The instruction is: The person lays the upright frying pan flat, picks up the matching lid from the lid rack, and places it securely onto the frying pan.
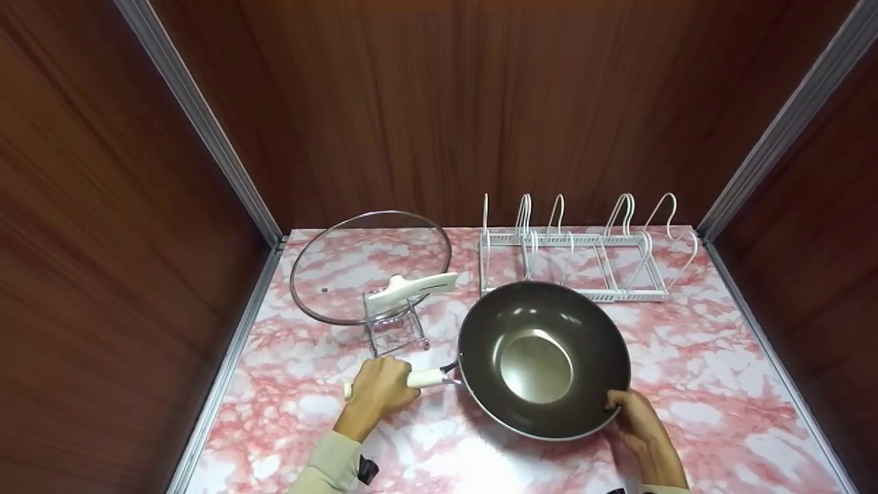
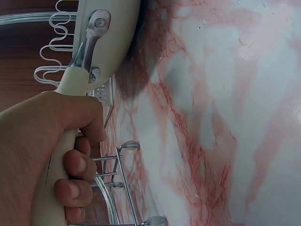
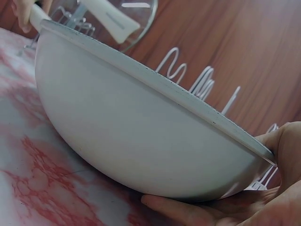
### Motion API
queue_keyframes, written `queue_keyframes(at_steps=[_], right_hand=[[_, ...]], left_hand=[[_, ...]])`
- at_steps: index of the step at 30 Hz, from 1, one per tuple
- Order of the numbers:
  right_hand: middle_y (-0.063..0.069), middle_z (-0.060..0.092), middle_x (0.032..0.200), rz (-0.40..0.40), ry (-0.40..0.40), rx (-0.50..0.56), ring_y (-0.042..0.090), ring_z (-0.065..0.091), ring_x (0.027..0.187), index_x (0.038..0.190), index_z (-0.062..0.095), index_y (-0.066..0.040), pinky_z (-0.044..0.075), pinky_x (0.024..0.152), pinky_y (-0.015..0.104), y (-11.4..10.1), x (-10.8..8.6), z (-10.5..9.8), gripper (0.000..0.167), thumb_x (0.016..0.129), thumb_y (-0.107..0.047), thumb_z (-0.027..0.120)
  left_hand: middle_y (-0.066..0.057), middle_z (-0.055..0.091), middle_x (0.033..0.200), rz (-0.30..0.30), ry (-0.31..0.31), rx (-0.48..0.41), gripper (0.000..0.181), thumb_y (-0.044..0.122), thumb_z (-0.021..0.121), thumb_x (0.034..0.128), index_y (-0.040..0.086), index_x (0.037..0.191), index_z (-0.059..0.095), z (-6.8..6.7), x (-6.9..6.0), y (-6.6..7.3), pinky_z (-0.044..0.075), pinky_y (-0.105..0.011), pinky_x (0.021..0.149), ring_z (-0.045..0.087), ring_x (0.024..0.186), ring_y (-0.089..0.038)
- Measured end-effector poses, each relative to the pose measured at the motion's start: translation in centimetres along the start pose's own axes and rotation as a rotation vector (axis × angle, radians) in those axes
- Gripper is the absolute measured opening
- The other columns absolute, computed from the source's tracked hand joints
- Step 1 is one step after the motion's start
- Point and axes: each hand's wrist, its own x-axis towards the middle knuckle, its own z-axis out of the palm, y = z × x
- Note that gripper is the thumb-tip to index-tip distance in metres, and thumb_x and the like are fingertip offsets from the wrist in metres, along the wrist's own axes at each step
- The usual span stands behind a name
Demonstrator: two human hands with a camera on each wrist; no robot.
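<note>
A wok, dark inside and cream outside, is held over the marbled tabletop by both hands. My left hand has its fingers wrapped round the cream handle; the left wrist view shows the curled fingertips against the handle. At the opposite rim, my right hand grips the edge, thumb over the inside. In the right wrist view its fingers lie under the cream outer wall. The wok looks slightly raised or tilted; whether its base touches the table I cannot tell.
A glass lid with a cream handle leans upright in a small wire stand at the left. Behind the wok stands a white wire rack with several upright loops. Brown wood-look panels enclose the back and sides.
</note>
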Motion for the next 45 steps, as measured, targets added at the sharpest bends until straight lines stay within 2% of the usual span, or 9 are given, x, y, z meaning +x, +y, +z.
queue_keyframes(at_steps=[2, 9, 15, 21, 26, 28, 34, 39, 45], right_hand=[[0.003, 0.054, 0.077, 0.003, 0.002, -0.001, 0.017, 0.061, 0.071, 0.082, 0.042, -0.011, 0.054, 0.066, 0.026, 0.1, 0.0, 0.0, 0.020, 0.079, 0.008, 0.038], [0.005, 0.056, 0.083, 0.049, -0.050, 0.007, 0.017, 0.062, 0.076, 0.098, 0.034, -0.009, 0.056, 0.070, 0.027, 0.3, 0.1, -0.3, 0.025, 0.080, 0.007, 0.037], [0.005, 0.056, 0.083, 0.062, -0.069, 0.007, 0.017, 0.063, 0.077, 0.094, 0.036, -0.008, 0.058, 0.073, 0.027, 0.3, 0.1, -0.4, 0.021, 0.080, 0.008, 0.037], [0.004, 0.054, 0.079, 0.049, -0.033, 0.009, 0.016, 0.062, 0.076, 0.082, 0.041, -0.010, 0.058, 0.071, 0.026, 0.3, 0.0, -0.4, 0.019, 0.080, 0.008, 0.038], [0.005, 0.056, 0.080, 0.041, -0.031, 0.000, 0.017, 0.065, 0.077, 0.081, 0.043, -0.010, 0.060, 0.072, 0.027, 0.3, -0.1, -0.2, 0.019, 0.080, 0.008, 0.038], [0.005, 0.057, 0.079, 0.032, -0.006, -0.031, 0.017, 0.066, 0.075, 0.080, 0.042, -0.010, 0.060, 0.069, 0.027, 0.3, -0.1, 0.0, 0.018, 0.080, 0.008, 0.039], [0.000, 0.050, 0.064, 0.006, 0.147, -0.184, 0.014, 0.057, 0.060, 0.071, 0.040, -0.014, 0.052, 0.057, 0.024, 0.5, -0.1, 0.8, 0.021, 0.077, 0.005, 0.044], [-0.003, 0.043, 0.058, 0.005, 0.168, -0.227, 0.013, 0.049, 0.055, 0.066, 0.037, -0.016, 0.044, 0.055, 0.024, 0.5, 0.0, 0.7, 0.025, 0.075, 0.005, 0.045], [-0.003, 0.044, 0.059, -0.021, 0.204, -0.351, 0.012, 0.047, 0.055, 0.072, 0.040, -0.016, 0.042, 0.056, 0.025, 0.5, 0.1, 0.7, 0.022, 0.076, 0.004, 0.050]], left_hand=[[0.003, 0.051, 0.053, 0.002, 0.003, -0.003, 0.039, 0.032, 0.081, 0.0693, 0.023, 0.056, 0.045, 0.1, 0.0, 0.0, 0.043, -0.040, 0.046, 0.044, 0.046, -0.019], [0.005, 0.050, 0.054, -0.004, 0.001, -0.027, 0.040, 0.031, 0.082, 0.0688, 0.023, 0.057, 0.045, 0.1, -0.1, -0.1, 0.042, -0.040, 0.046, 0.044, 0.047, -0.017], [0.004, 0.050, 0.054, 0.003, -0.011, -0.024, 0.040, 0.032, 0.082, 0.0690, 0.023, 0.057, 0.045, 0.2, -0.1, -0.1, 0.043, -0.040, 0.046, 0.045, 0.047, -0.018], [0.004, 0.050, 0.054, 0.000, -0.016, -0.032, 0.040, 0.032, 0.082, 0.0697, 0.023, 0.057, 0.045, 0.1, -0.1, -0.2, 0.043, -0.038, 0.046, 0.044, 0.047, -0.017], [0.004, 0.051, 0.055, -0.002, -0.018, -0.042, 0.039, 0.032, 0.083, 0.0696, 0.023, 0.058, 0.046, 0.0, -0.1, -0.3, 0.042, -0.038, 0.047, 0.044, 0.048, -0.017], [0.004, 0.051, 0.054, -0.006, -0.016, -0.040, 0.039, 0.032, 0.083, 0.0693, 0.023, 0.058, 0.047, -0.1, -0.1, -0.4, 0.042, -0.038, 0.047, 0.044, 0.047, -0.017], [0.004, 0.050, 0.054, -0.017, -0.031, -0.034, 0.039, 0.033, 0.083, 0.0692, 0.022, 0.058, 0.048, -0.3, 0.1, -0.5, 0.040, -0.038, 0.046, 0.043, 0.047, -0.017], [0.004, 0.050, 0.055, -0.019, -0.052, -0.041, 0.038, 0.033, 0.083, 0.0697, 0.022, 0.058, 0.048, -0.2, 0.2, -0.4, 0.040, -0.039, 0.047, 0.042, 0.048, -0.017], [0.003, 0.053, 0.055, -0.014, -0.035, -0.032, 0.038, 0.033, 0.084, 0.0689, 0.022, 0.058, 0.049, -0.1, 0.1, -0.4, 0.043, -0.039, 0.048, 0.045, 0.048, -0.019]])
